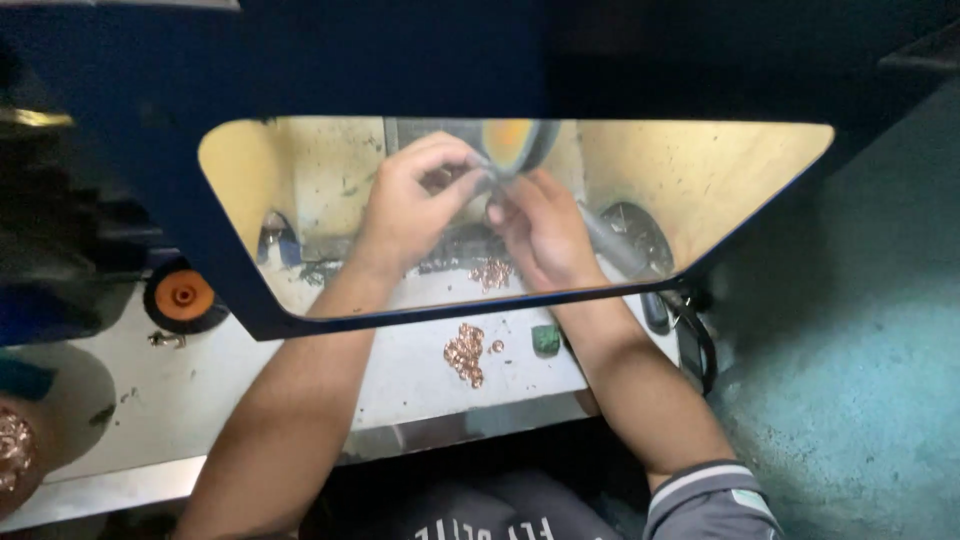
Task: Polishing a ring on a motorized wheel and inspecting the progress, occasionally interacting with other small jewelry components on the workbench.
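Both hands meet behind the window: left hand (410,205) pinches a small piece, fingers curled shut; right hand (540,230) closes round a grey handle (610,245), under the orange wheel (510,140). Copper rings (466,352) lie at six o'clock on the tabletop (250,370).

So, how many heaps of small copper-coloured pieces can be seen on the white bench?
2. One heap lies in front of the shield's lower edge; another heap lies behind the shield, below the hands. More may be hidden by them.
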